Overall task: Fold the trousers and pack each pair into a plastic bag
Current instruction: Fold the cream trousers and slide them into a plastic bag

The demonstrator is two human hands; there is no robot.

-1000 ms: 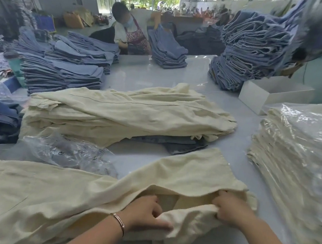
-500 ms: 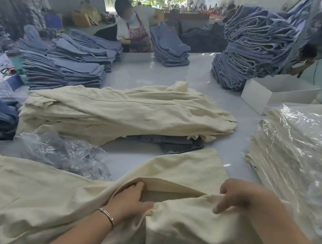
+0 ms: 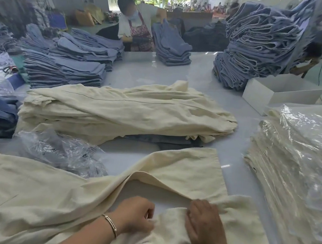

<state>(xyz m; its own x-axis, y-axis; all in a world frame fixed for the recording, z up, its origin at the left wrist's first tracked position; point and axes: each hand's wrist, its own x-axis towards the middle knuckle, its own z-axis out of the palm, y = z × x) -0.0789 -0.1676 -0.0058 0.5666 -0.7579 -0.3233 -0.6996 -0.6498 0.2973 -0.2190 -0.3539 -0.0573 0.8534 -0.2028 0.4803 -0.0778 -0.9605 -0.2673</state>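
White table carries the work. Cream trousers lie spread across its near edge, one leg end bunched under both hands. Beyond them: pile of unfolded cream trousers. Right side: stack of bagged cream trousers. Loose plastic bags just left of centre, touching the spread pair. Left hand, fingers curled, pinches a cloth fold. Right hand grips the bunched cloth beside it, fingers bent over the fabric.
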